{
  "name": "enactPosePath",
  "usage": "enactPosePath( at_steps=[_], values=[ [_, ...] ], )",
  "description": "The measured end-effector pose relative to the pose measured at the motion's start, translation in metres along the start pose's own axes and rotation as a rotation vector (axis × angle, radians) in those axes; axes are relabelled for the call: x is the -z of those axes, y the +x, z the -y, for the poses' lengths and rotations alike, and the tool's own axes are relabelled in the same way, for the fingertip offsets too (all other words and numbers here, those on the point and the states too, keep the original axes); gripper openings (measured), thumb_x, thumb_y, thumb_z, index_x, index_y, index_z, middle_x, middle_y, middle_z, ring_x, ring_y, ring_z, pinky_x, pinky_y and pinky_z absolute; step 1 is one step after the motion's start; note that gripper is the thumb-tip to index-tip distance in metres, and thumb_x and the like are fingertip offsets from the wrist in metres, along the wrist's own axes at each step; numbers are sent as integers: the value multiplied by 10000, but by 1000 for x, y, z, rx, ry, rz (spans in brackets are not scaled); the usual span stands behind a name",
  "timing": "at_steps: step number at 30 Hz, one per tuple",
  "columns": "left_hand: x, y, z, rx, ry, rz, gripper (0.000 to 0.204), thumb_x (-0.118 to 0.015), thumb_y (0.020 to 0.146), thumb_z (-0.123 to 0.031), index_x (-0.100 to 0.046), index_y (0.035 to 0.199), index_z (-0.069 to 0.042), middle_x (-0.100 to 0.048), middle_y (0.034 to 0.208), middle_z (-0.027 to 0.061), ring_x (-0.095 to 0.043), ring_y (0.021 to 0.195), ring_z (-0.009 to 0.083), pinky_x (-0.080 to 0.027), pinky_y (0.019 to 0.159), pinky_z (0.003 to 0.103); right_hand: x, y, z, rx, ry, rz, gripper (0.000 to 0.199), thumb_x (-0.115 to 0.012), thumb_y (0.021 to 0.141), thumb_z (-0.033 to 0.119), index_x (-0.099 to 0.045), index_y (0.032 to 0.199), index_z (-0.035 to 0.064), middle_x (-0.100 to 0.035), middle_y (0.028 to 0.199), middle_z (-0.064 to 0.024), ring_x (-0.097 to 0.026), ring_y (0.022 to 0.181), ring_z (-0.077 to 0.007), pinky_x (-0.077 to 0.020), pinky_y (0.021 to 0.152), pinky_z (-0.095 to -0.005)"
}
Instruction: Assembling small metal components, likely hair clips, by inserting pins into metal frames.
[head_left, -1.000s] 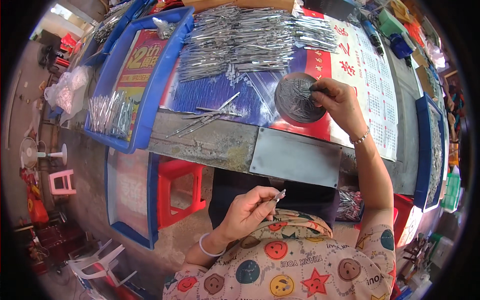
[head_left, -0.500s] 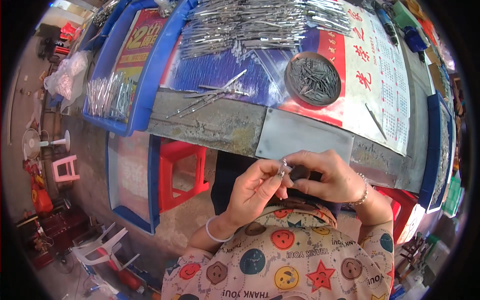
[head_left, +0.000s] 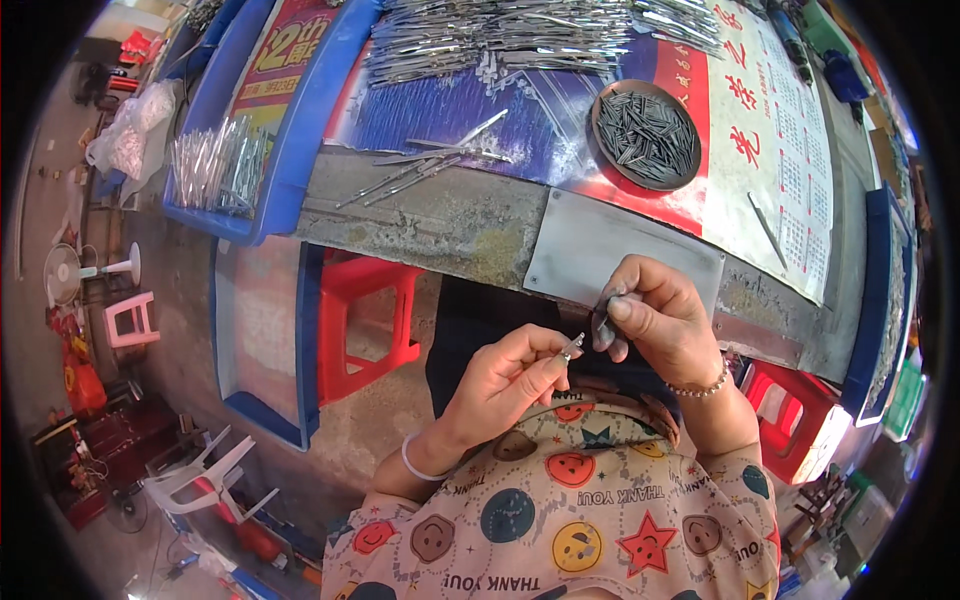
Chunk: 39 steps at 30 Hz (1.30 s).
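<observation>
My left hand (head_left: 512, 378) pinches a small shiny metal piece (head_left: 574, 346) between thumb and fingertips, its end pointing up toward the right hand. Just right of it, my right hand (head_left: 662, 312) is closed with thumb against fingers. Something dark grey (head_left: 603, 325) shows at those fingers; its kind is hard to make out. The hands are slightly apart, in front of the bench edge by a flat grey metal plate (head_left: 622, 248). Beyond the plate sits a round bowl (head_left: 668, 186) filled with dark slender metal pins (head_left: 643, 132).
Slender silvery metal pieces (head_left: 500, 40) are heaped at the back of the bench. Several loose ones (head_left: 440, 160) lie crossed near its front edge. A blue tray (head_left: 283, 185) at left holds more upright pieces (head_left: 215, 170). A red stool (head_left: 335, 340) stands below; one dark pin (head_left: 767, 230) lies right.
My right hand has drawn up and away from the left, opening a small gap between them. The metal piece stays in my left hand. The whole view has shifted slightly.
</observation>
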<state>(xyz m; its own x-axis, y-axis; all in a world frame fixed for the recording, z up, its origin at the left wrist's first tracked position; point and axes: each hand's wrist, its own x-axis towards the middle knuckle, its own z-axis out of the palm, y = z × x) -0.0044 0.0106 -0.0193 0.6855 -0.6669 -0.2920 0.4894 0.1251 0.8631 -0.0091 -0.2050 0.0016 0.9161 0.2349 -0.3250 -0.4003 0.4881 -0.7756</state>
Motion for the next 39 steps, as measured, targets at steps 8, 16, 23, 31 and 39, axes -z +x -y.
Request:
enactPosePath(
  at_steps=[8,16,23,31,39],
  values=[
    [-1,1,-3,1,37,24,162,-531,973,-141,-573,1065,-14,-581,755,3,-486,614,30,-402,548,179,-6,1,-2,-12,-4,31,125,-589,941,136,-548,922,20,-630,776,-52,-593,666,-86,-472,566,-197],
    [1,0,0,-16,38,70,162,-536,973,-151,-573,1043,-9,-583,732,8,-478,593,33,-393,531,182,-11,-4,-4,-10,-248,40,139,-581,948,131,-517,908,14,-601,757,-19,-548,629,-36,-440,544,-179],
    [-3,1,-7,-40,85,48,163,-535,973,-148,-568,1024,3,-577,699,4,-469,563,29,-380,507,183,-14,-9,-10,98,-61,-45,140,-562,956,133,-486,917,22,-605,773,-36,-536,614,-50,-443,548,-190],
    [-2,0,-4,-26,36,55,159,-529,975,-142,-574,1029,0,-580,719,9,-471,571,31,-382,511,182,-13,-9,-7,113,-58,-14,152,-565,955,143,-482,908,24,-609,761,-43,-533,604,-60,-441,553,-196],
    [0,1,-3,-14,22,71,159,-529,974,-142,-573,1031,-1,-584,718,11,-469,564,29,-377,507,181,-15,-9,-8,88,-113,-42,161,-570,954,146,-482,897,23,-597,720,-25,-510,575,-42,-418,536,-183]
  ],
)
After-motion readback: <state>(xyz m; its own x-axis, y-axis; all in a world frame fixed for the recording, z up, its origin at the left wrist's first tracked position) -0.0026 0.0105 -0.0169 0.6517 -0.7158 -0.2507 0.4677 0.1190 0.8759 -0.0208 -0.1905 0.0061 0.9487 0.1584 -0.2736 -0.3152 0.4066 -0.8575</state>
